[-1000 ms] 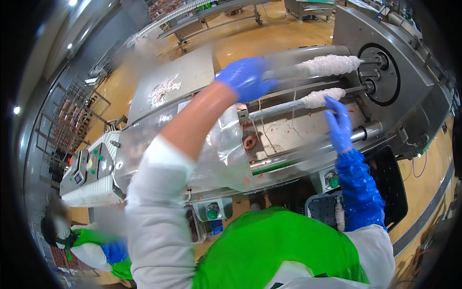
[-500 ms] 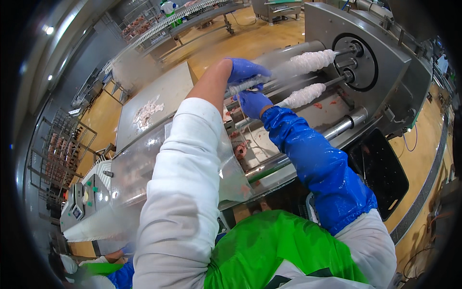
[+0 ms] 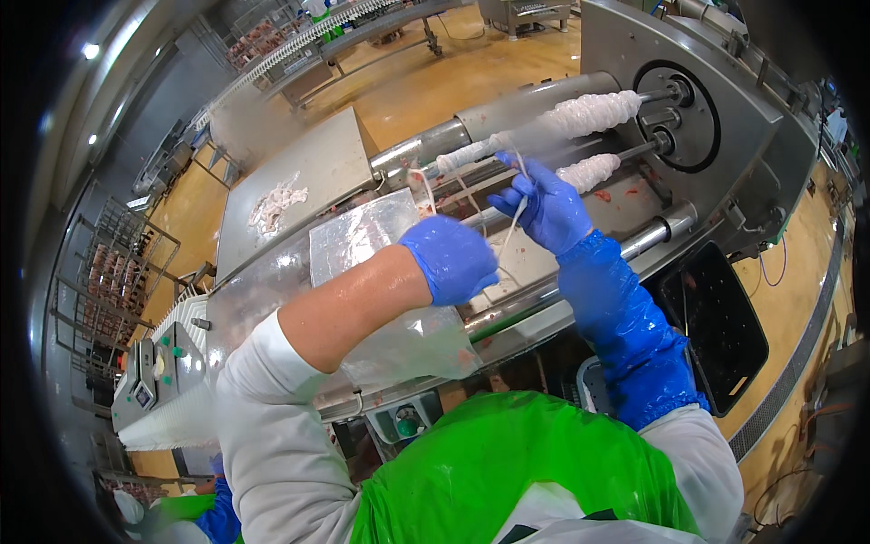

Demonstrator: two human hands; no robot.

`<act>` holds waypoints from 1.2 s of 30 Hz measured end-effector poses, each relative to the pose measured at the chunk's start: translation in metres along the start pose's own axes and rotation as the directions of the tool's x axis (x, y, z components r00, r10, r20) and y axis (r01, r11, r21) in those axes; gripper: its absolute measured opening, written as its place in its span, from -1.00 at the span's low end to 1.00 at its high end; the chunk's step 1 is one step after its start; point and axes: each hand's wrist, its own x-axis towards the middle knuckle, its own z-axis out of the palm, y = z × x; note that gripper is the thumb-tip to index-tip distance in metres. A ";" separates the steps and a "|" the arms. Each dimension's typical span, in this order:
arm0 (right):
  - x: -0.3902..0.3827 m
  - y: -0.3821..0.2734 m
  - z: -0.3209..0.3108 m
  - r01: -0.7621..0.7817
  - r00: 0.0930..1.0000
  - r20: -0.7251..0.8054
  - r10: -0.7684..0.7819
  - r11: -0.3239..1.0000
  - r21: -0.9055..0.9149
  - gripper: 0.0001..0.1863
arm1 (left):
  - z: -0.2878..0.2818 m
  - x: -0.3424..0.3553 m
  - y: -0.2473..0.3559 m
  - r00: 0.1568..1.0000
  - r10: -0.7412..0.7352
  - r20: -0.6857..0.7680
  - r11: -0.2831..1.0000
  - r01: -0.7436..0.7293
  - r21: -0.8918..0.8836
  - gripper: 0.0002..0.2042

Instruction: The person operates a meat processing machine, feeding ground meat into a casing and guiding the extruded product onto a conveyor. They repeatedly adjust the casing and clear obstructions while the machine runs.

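My gloved left hand (image 3: 450,260) is closed in a fist over the near side of the steel trough, its fingertips turned away from view. My right hand (image 3: 548,204), also in a blue glove, pinches a thin white strand (image 3: 518,216) between thumb and fingers. The strand hangs down from it to the finger side of my left fist. Just beyond my hands, gathered white casing (image 3: 594,115) is bunched on a steel tube, its narrow end (image 3: 464,157) reaching left. More bunched casing (image 3: 589,171) sits on a second tube beside my right hand.
A clear plastic sheet (image 3: 362,238) lies left of the trough. Pale scraps (image 3: 276,207) rest on a steel table. The machine's steel housing (image 3: 616,54) stands at the right, above a black tray (image 3: 711,317). Another person's blue sleeve (image 3: 220,517) shows at the lower left.
Both hands have come away from the casing's narrow end. My left hand has moved toward me, my right hand slightly right, with the white strand now showing between them.
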 end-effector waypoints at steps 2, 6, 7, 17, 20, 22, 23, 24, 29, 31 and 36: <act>-0.003 0.008 -0.004 -0.145 0.979 -0.165 0.117 0.976 -0.165 -0.67 | 0.003 -0.010 0.002 0.988 -0.041 0.150 0.997 0.049 -0.055 -0.72; -0.008 0.038 -0.029 -0.044 0.977 -0.178 -0.120 0.699 -0.713 -0.70 | -0.009 -0.014 -0.036 0.982 0.044 -0.184 0.987 -0.071 -0.143 -0.69; -0.007 0.047 -0.035 0.086 0.970 -0.048 -0.237 0.522 -0.849 -0.70 | -0.015 -0.002 -0.051 0.938 -0.123 -0.325 0.966 0.038 -0.256 -0.69; 0.069 0.087 -0.020 0.340 0.931 0.336 -0.141 -0.003 -0.941 -0.75 | -0.030 0.109 -0.138 0.977 -0.115 0.182 0.287 0.208 -0.935 -0.49; 0.066 0.090 -0.020 0.350 0.907 0.351 -0.233 -0.050 -0.936 -0.80 | -0.036 0.090 -0.137 0.935 -0.339 0.100 0.493 0.268 -0.828 -0.50; 0.049 0.087 -0.022 0.211 0.951 0.168 -0.261 0.146 -0.967 -0.78 | -0.046 0.063 -0.132 0.924 -0.372 -0.090 0.654 0.192 -0.731 -0.52; 0.038 0.081 -0.023 0.223 0.936 0.190 -0.298 0.083 -0.971 -0.72 | -0.052 0.048 -0.129 0.896 -0.400 -0.192 0.709 0.170 -0.684 -0.59; 0.030 0.075 -0.021 0.222 0.926 0.134 -0.354 0.219 -0.950 -0.70 | -0.055 0.035 -0.121 0.896 -0.372 -0.244 0.780 0.159 -0.605 -0.61; 0.008 0.037 0.005 0.106 0.973 -0.210 -0.093 0.993 0.049 -0.63 | -0.009 -0.015 -0.042 0.915 -0.087 -0.395 0.995 0.065 -0.069 -0.69; 0.009 0.032 0.015 -0.022 0.984 -0.175 0.038 0.995 0.093 -0.62 | 0.007 -0.026 -0.024 0.975 -0.102 -0.198 0.993 0.088 -0.077 -0.70; 0.003 0.049 0.009 -0.206 0.975 -0.066 0.210 0.976 0.071 -0.73 | 0.011 -0.054 -0.044 0.995 -0.090 0.039 0.980 0.096 -0.175 -0.65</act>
